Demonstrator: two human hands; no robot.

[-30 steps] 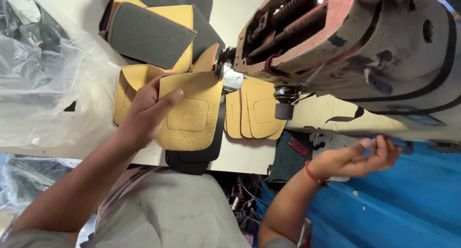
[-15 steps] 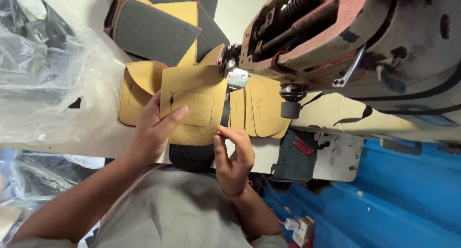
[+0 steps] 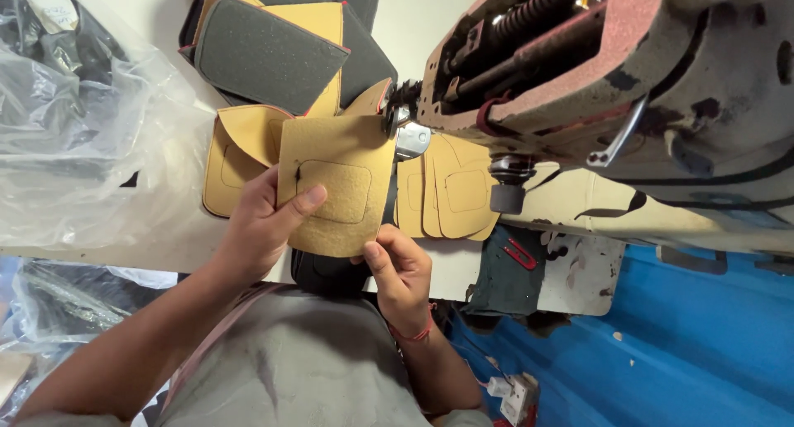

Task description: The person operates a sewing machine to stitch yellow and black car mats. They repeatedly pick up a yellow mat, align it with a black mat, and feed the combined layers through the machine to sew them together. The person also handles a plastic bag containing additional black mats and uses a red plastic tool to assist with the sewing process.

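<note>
Head view: tan piece [image 3: 335,183] held flat by both hands, left hand [image 3: 265,224] gripping its left edge, right hand [image 3: 401,270] pinching bottom-right corner; sewing machine [image 3: 612,80] lies just right, nearer right hand.

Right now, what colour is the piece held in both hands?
Tan-yellow, with a stitched rectangular patch of the same colour, on the piece; the head view shows it best.

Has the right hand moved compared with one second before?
Yes. The right hand has come in from far out under the sewing machine to the lower edge of the tan leather piece, which the left hand also holds.
</note>
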